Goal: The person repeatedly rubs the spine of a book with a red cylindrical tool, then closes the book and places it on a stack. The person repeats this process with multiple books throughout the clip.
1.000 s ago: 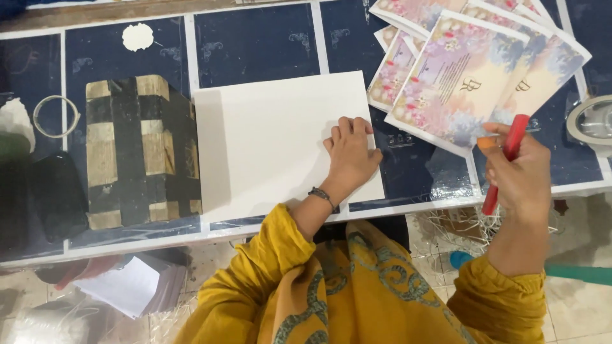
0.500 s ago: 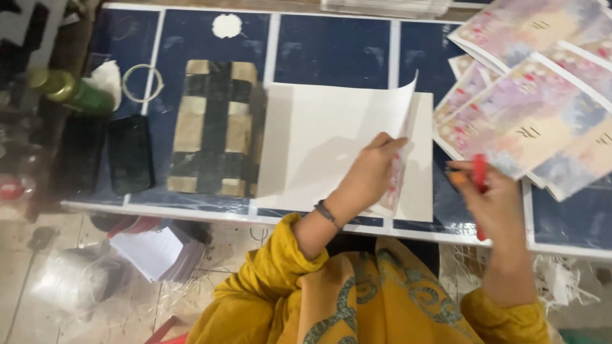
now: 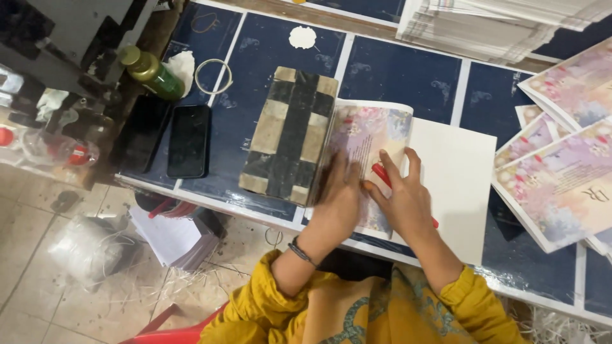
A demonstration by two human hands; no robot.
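Now folded floral card flat under both hands

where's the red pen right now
In the head view the red pen is in the right hand, lying across the folded floral card, just right of the left hand and the taped block.

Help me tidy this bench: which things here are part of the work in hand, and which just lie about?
In use: left hand, right hand, folded floral card, red pen, white sheet.
Lying about: two phones, green bottle, taped block, ring.
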